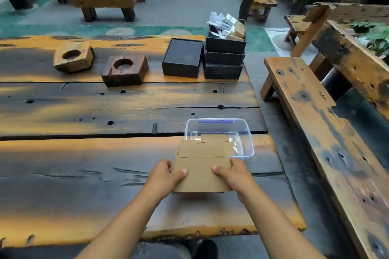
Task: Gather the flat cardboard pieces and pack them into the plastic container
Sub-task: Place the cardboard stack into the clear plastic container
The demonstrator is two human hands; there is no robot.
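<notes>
A stack of flat brown cardboard pieces (201, 166) is held just above the wooden table (84, 153), near its right end. My left hand (168, 171) grips the stack's left edge, thumb on top. My right hand (232, 174) grips the right edge the same way. The stack's far end overlaps the near rim of a clear plastic container (247, 132) with a blue label on its far wall. More cardboard shows through the container's wall; whether it lies inside or belongs to the held stack, I cannot tell.
At the table's far side stand two wooden blocks with round holes (73, 57) (125, 70), a black box (182, 58) and stacked black boxes (224, 57), the top one filled with paper scraps. A wooden bench (315, 124) runs along the right. More benches stand behind.
</notes>
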